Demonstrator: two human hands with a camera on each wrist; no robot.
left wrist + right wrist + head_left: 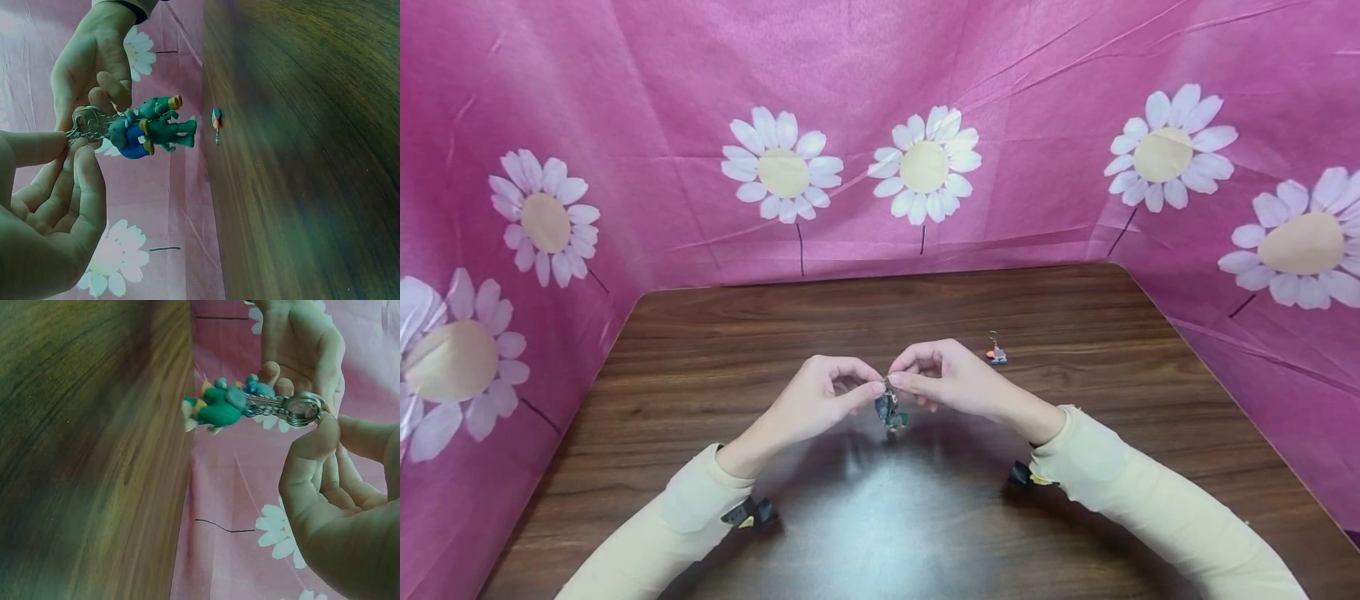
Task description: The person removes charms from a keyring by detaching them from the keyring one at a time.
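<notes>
Several small keychains [891,412] hang in a bunch between the two hands, over the middle of the table. Green figures [164,128], some with blue and yellow parts, dangle from chains and metal rings [303,409]. My left hand [827,396] pinches the bunch at its rings between thumb and index finger. From the other side, my right hand [951,379] pinches at the top of the same rings, thumb against index finger, where a thin gold-coloured bit shows. The fingertips of both hands nearly meet and partly hide the rings.
Beyond the right hand, a small orange, white and blue keychain [997,355] lies on the wood-grain table [715,333], its ring pointing away. Pink cloth [850,67] printed with white daisies stands around the back and sides. Each sleeved wrist carries a black strap.
</notes>
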